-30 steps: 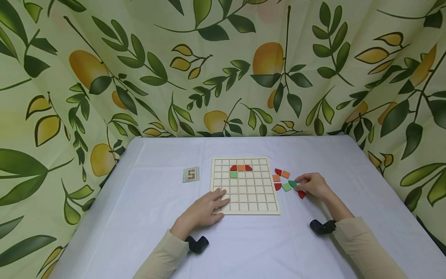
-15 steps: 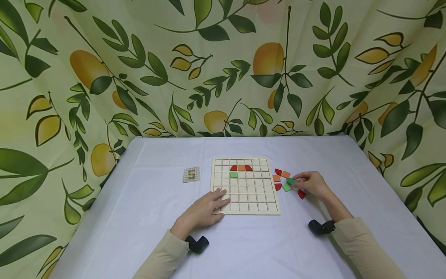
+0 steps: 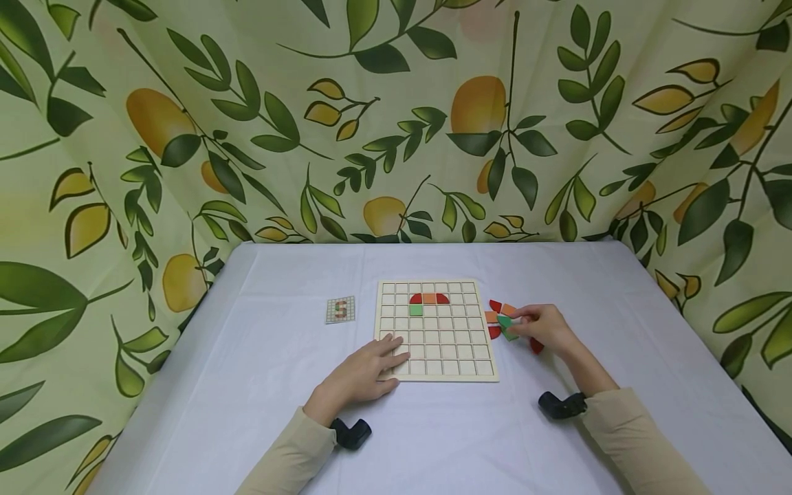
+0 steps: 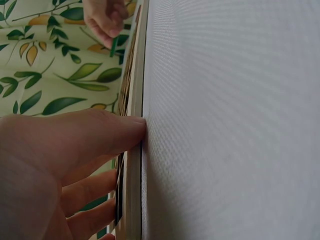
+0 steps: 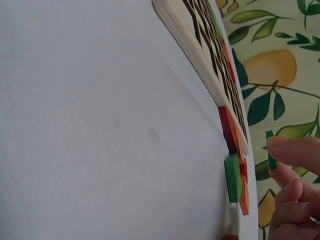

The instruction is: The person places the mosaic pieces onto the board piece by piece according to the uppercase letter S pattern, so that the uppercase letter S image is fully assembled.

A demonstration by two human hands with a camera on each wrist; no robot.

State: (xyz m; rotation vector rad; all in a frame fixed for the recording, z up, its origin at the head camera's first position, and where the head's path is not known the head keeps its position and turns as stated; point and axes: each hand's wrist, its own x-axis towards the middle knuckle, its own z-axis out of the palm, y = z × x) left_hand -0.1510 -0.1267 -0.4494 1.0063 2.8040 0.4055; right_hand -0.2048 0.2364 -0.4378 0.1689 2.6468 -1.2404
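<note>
My right hand (image 3: 544, 326) pinches a dark green rounded tile (image 3: 504, 321) between thumb and fingertips. In the right wrist view the tile (image 5: 270, 150) is seen edge-on, raised above the table. Below and around that hand lie loose tiles: a light green square (image 5: 232, 177), orange squares and red quarter-rounds. My left hand (image 3: 368, 368) rests with spread fingers on the lower left corner of the wooden grid board (image 3: 433, 350). Its thumb (image 4: 127, 129) touches the board's near edge in the left wrist view. Near the board's top sit an orange tile (image 3: 430, 298) between two red ones, and a green square (image 3: 416, 311).
A small card (image 3: 340, 310) with a gridded S-shaped pattern lies left of the board. White cloth (image 3: 278, 275) covers the table, and a leaf-and-fruit patterned curtain (image 3: 383, 137) hangs behind and at the sides. Each wrist wears a black camera (image 3: 353, 434).
My right hand has picked the dark green tile up from among the loose tiles and moved it left toward the board. The left hand stays in place.
</note>
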